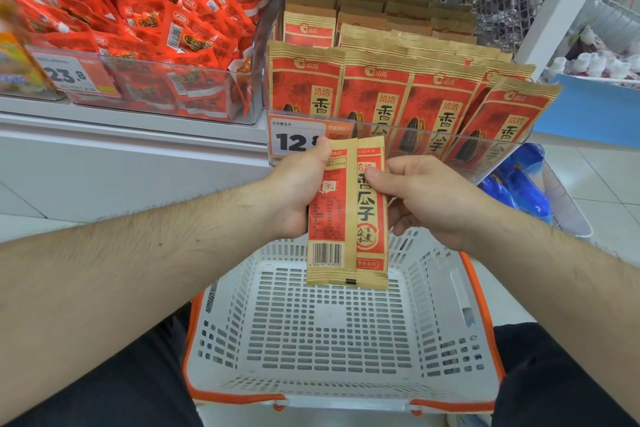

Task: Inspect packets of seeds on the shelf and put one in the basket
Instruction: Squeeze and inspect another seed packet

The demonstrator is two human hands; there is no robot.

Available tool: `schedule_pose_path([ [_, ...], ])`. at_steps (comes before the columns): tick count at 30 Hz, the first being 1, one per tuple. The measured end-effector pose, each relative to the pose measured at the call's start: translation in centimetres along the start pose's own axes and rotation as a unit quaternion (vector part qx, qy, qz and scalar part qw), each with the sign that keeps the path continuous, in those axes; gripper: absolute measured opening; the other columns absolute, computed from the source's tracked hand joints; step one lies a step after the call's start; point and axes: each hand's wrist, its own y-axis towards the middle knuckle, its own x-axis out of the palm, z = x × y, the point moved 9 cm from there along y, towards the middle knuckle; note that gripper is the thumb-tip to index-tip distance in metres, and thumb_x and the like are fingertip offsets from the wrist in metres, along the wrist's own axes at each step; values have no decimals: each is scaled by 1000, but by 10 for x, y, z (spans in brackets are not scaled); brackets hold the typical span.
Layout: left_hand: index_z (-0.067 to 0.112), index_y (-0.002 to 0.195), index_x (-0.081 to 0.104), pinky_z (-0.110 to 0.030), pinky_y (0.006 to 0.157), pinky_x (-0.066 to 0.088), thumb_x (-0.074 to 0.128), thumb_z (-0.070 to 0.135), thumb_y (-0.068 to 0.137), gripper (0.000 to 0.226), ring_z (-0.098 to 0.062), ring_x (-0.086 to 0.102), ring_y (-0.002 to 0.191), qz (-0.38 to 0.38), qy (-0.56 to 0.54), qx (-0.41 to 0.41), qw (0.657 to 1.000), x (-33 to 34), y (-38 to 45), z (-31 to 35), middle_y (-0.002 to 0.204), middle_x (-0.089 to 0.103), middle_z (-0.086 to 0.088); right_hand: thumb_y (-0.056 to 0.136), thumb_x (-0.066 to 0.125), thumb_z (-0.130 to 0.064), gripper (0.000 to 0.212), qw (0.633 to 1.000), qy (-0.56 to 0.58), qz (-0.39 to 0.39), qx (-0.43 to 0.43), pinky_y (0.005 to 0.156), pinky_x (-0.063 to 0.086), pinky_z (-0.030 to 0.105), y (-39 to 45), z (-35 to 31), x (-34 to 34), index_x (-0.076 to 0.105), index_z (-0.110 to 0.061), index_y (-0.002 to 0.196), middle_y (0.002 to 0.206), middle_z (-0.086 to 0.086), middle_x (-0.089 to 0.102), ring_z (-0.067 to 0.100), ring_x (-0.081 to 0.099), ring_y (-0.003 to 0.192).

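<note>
Holding two overlapping seed packets above the white basket [332, 329], left hand [298, 191] gripping the back-facing packet [329, 218] and right hand [426, 198] pinching the front-facing packet [372, 218], risks dropping both together.

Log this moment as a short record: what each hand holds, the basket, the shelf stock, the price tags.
left hand: grips a seed packet, back side and barcode facing the camera
right hand: pinches a second seed packet, front side showing, partly behind the first
basket: white with orange rim, below the packets, nothing in it
clear bin: rows of matching seed packets standing upright
price tag: reads 12, the rest hidden by the left hand
red snack packets: piled in the neighbouring bin, tagged 23.8
</note>
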Motion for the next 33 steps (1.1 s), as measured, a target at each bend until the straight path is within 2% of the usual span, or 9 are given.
schedule_pose_path([
  [4, 13, 104, 67, -42, 72, 59, 39, 50, 104, 47, -27, 75, 79, 9, -5, -24, 1000, -2, 4, -7, 90, 77, -12, 100, 55, -30, 28, 999, 3, -34, 6, 51, 46, 26, -1, -1, 4, 69, -6, 101, 80, 9, 75, 17, 62, 53],
  [8, 14, 97, 67, -38, 65, 58, 35, 49, 105, 48, -24, 74, 70, 18, 0, -40, 999, -7, 6, -10, 82, 77, -9, 97, 59, -19, 20, 992, -13, -122, 15, 48, 47, 26, -9, -1, 18, 64, -10, 114, 86, 14, 75, 20, 62, 52],
  [13, 15, 98, 67, -39, 65, 58, 36, 50, 105, 48, -25, 74, 73, 27, -2, -46, 999, -11, 10, -11, 88, 77, -10, 95, 60, -10, 30, 991, 24, -129, -10, 44, 49, 21, -9, -2, 20, 57, -6, 124, 73, 11, 73, 16, 62, 48],
  [17, 14, 101, 68, -39, 65, 59, 36, 51, 105, 49, -27, 75, 76, 28, -4, -48, 998, -12, 14, -12, 91, 77, -12, 80, 69, -17, 52, 987, 34, -159, -5, 47, 52, 21, -11, -3, 23, 54, -8, 129, 73, 10, 74, 15, 64, 49],
  [19, 14, 102, 68, -40, 65, 59, 35, 51, 105, 50, -27, 75, 76, 29, -4, -50, 998, -13, 16, -14, 91, 77, -12, 72, 70, -18, 62, 983, 33, -180, 0, 49, 54, 21, -12, -2, 25, 52, -9, 130, 76, 11, 74, 14, 65, 51],
  [23, 13, 99, 68, -41, 66, 58, 35, 52, 104, 51, -28, 75, 75, 30, -7, -55, 998, -13, 18, -17, 90, 77, -13, 77, 68, -6, 62, 976, 39, -212, 11, 50, 56, 21, -14, -1, 29, 45, -11, 135, 84, 13, 74, 17, 68, 58],
  [26, 14, 94, 68, -40, 66, 57, 35, 52, 104, 51, -27, 74, 71, 31, -5, -55, 998, -14, 18, -16, 86, 77, -12, 74, 70, 1, 72, 969, 52, -241, 14, 53, 58, 22, -18, -3, 33, 41, -17, 137, 101, 19, 73, 25, 70, 71],
  [29, 15, 95, 69, -41, 69, 57, 37, 50, 104, 48, -26, 74, 76, 29, 0, -50, 998, -13, 18, -16, 88, 77, -11, 80, 67, 13, 71, 976, 18, -217, 8, 50, 56, 21, -18, -3, 31, 41, -20, 137, 104, 20, 73, 25, 69, 67],
  [33, 17, 89, 70, -40, 70, 57, 40, 45, 104, 44, -25, 73, 74, 24, 18, -48, 998, -10, 15, -17, 83, 77, -8, 79, 69, 16, 74, 985, -48, -167, 6, 51, 56, 24, -20, -3, 31, 42, -23, 135, 97, 18, 74, 22, 66, 58],
])
